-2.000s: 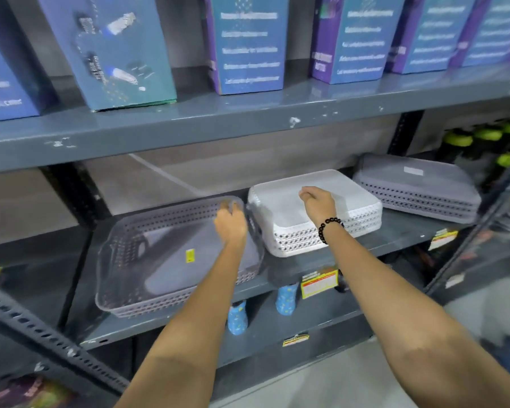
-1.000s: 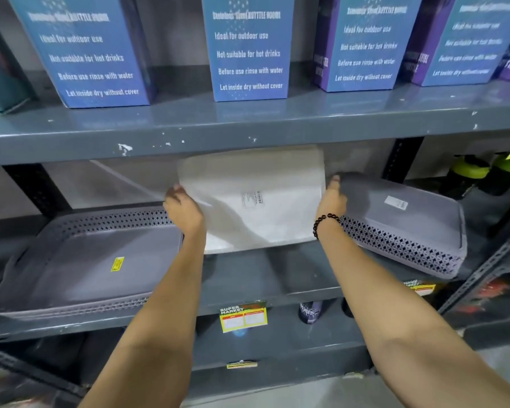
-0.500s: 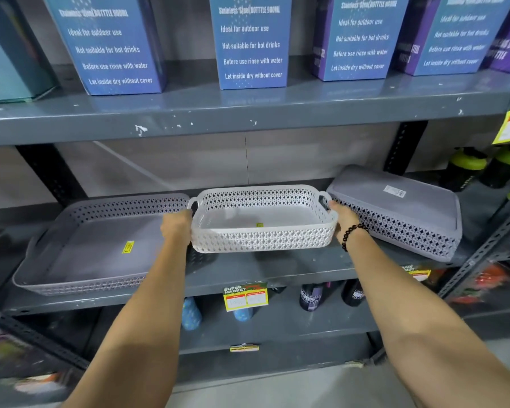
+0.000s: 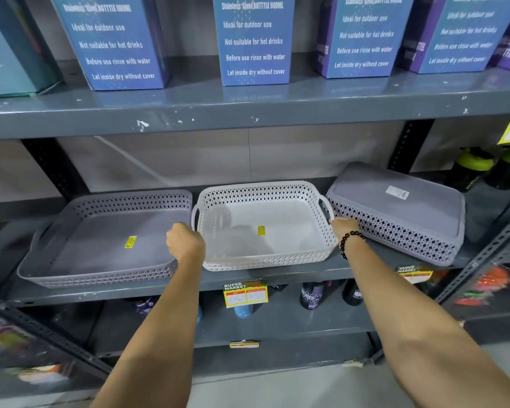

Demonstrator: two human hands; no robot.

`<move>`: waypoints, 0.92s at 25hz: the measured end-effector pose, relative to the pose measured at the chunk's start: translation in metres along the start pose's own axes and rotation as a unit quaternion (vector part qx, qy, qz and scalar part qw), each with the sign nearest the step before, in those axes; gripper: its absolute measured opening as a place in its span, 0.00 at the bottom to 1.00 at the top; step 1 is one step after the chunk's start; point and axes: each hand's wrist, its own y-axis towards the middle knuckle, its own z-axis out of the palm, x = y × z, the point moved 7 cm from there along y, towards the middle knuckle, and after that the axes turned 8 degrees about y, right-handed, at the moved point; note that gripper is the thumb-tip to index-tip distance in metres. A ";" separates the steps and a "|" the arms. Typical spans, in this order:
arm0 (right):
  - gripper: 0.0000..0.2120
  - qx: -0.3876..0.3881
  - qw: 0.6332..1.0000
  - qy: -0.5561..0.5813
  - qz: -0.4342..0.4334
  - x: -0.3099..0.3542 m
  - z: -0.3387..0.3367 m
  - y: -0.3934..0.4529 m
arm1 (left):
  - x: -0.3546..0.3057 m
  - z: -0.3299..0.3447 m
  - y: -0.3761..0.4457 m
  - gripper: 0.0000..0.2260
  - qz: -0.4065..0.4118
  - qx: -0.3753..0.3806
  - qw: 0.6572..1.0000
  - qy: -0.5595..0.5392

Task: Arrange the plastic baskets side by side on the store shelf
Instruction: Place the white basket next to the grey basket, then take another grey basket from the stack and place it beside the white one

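Left hand [image 4: 185,242]: closed on left handle of white basket [image 4: 262,228].
Right hand [image 4: 344,226]: gripping its right handle.
White basket: upright on middle shelf [image 4: 277,278], between two grey ones.
Left grey basket [image 4: 106,240]: upright, just beside.
Right grey basket [image 4: 401,210]: upside down, askew.
Remaining: judged to need turning over and aligning.

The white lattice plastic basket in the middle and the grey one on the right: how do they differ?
The white lattice plastic basket sits upright, opening up; the grey lattice plastic basket on the right lies upside down, base up. The white one is held at both ends; the grey one is not. Both share perforated diamond-pattern walls.
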 end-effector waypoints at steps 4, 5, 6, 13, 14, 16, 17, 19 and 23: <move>0.20 -0.018 1.000 0.007 0.004 -0.001 -0.002 -0.002 | 0.000 0.000 0.002 0.19 0.012 -0.011 1.000 0.000; 0.19 -0.015 1.000 0.005 0.003 -0.001 -0.002 -0.002 | 0.000 0.000 0.003 0.19 0.015 -0.011 1.000 -0.004; 0.18 -0.007 1.000 0.001 -0.002 -0.001 -0.001 -0.003 | 0.000 0.001 0.004 0.17 0.015 -0.008 1.000 -0.008; 0.13 0.053 0.999 0.007 -0.002 0.004 0.004 -0.014 | -0.006 -0.006 -0.001 0.07 0.054 -0.061 0.997 -0.013; 0.14 0.046 0.999 0.006 -0.006 0.005 0.005 -0.016 | -0.009 -0.008 -0.002 0.06 0.064 -0.067 0.996 -0.019; 0.11 0.027 0.999 0.010 -0.022 0.010 0.004 -0.020 | -0.019 -0.012 -0.005 0.05 0.083 -0.074 0.993 -0.040; 0.13 0.006 0.999 0.027 -0.027 0.014 0.000 -0.023 | -0.025 -0.012 -0.007 0.05 0.093 -0.070 0.992 -0.056; 0.12 -0.046 0.996 0.060 -0.041 0.020 -0.009 -0.029 | -0.042 -0.008 -0.010 0.04 0.126 -0.049 0.989 -0.064; 0.12 -0.097 0.990 0.070 -0.072 0.031 -0.033 -0.043 | -0.090 0.022 -0.029 0.07 0.217 0.037 0.973 -0.072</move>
